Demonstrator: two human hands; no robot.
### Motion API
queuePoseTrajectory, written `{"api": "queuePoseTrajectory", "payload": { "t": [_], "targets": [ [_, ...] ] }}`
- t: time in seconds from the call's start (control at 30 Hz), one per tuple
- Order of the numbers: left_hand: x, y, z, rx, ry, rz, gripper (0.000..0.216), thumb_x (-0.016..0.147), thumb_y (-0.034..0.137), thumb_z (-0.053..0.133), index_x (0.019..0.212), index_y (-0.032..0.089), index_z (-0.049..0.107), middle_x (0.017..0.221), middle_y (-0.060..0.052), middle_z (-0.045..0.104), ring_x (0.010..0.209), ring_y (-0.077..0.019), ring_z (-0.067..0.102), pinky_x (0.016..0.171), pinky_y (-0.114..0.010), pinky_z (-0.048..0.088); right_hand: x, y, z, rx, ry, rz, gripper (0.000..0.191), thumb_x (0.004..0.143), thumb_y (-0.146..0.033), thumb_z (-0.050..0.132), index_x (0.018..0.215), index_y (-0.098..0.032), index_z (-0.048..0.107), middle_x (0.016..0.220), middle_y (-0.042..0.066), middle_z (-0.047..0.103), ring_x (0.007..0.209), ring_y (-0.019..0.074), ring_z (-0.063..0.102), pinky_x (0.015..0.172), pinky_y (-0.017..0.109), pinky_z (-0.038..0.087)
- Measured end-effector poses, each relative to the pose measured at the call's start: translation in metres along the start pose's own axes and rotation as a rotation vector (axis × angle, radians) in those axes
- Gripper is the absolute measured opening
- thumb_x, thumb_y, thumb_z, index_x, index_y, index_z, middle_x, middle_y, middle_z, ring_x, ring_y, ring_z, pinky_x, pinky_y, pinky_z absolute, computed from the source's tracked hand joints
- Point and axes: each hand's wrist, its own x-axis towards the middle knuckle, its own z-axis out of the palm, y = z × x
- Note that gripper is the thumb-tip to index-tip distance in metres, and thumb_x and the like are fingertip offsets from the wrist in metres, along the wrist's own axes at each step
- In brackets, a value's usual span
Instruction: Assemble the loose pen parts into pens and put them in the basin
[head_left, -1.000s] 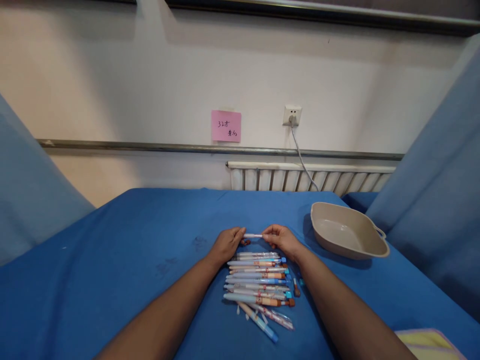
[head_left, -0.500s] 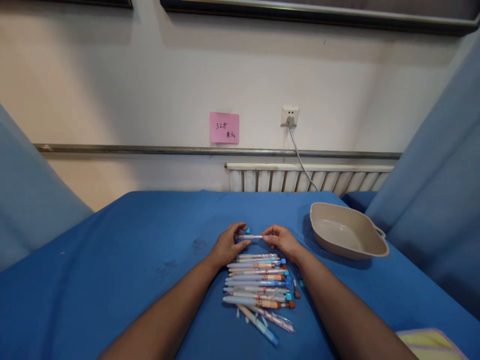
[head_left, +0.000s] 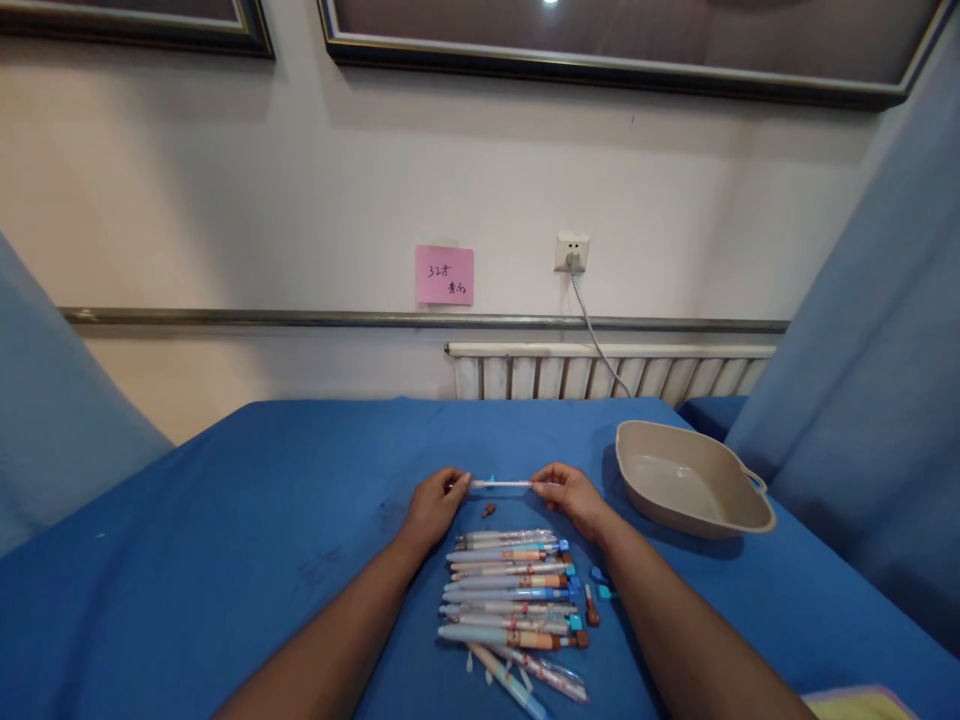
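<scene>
Both my hands are stretched over a blue cloth-covered table (head_left: pixel 225 520). Between them I hold a thin white refill-like stick (head_left: pixel 501 484) level: my left hand (head_left: pixel 435 503) pinches its left end, my right hand (head_left: pixel 570 492) pinches its right end. Just behind the stick a small blue bit shows; I cannot tell what it is. A small brown cap (head_left: pixel 488 510) lies on the cloth below the stick. Closer to me lies a pile of several pens (head_left: pixel 510 585) in blue, white and brown, lined up sideways.
A beige oval dish (head_left: pixel 694 484) sits empty to the right of my hands. Loose blue and brown caps (head_left: pixel 596 585) lie right of the pile. Blue cloth partitions rise at both sides. A radiator, wall socket with cable and pink note are behind the table.
My hands have drawn apart, so more of the white stick shows between them. A brown cap now lies on the cloth under it. The camera has tilted up a little.
</scene>
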Motion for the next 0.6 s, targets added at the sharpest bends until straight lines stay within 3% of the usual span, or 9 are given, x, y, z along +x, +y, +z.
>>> {"api": "queuePoseTrajectory", "payload": {
  "t": [0.1,0.27,0.47,0.6],
  "targets": [
    [0.001,-0.003,-0.001,-0.002,0.015,-0.015,0.035,0.078,0.047,0.046,0.075,0.016,0.062,0.065,-0.001,0.061,0.064,-0.0175,0.056,0.058,-0.025,0.038,0.002,0.001,-0.012,0.003,0.061,-0.008,0.035,0.055,-0.043,0.073,0.075,-0.017,0.061,0.066,-0.001,0.056,0.053,0.0093,0.044,0.05,0.023,0.036],
    [-0.002,-0.003,0.006,0.002,-0.084,0.034,0.031,0.076,0.044,0.05,0.079,0.017,0.064,0.068,-0.001,0.064,0.066,-0.0171,0.057,0.058,-0.024,0.038,0.006,0.003,-0.02,-0.028,0.144,-0.03,0.039,0.056,-0.047,0.071,0.077,-0.016,0.059,0.06,-0.002,0.055,0.048,0.009,0.043,0.048,0.023,0.035],
    [0.001,-0.004,0.015,-0.064,-0.016,-0.041,0.028,0.072,0.042,0.056,0.079,0.016,0.061,0.068,-0.001,0.064,0.067,-0.0178,0.058,0.06,-0.025,0.041,0.013,0.01,0.001,-0.093,0.166,-0.067,0.044,0.064,-0.055,0.063,0.083,-0.016,0.058,0.064,0.001,0.059,0.052,0.0126,0.052,0.045,0.023,0.036],
    [-0.001,-0.003,0.015,0.012,-0.074,0.018,0.02,0.07,0.037,0.058,0.075,0.017,0.06,0.071,-0.001,0.065,0.068,-0.0176,0.058,0.061,-0.025,0.04,0.015,0.019,0.018,-0.104,0.118,-0.054,0.04,0.07,-0.055,0.058,0.084,-0.018,0.056,0.073,0.004,0.064,0.06,0.0148,0.06,0.045,0.022,0.041]
  ]
}}
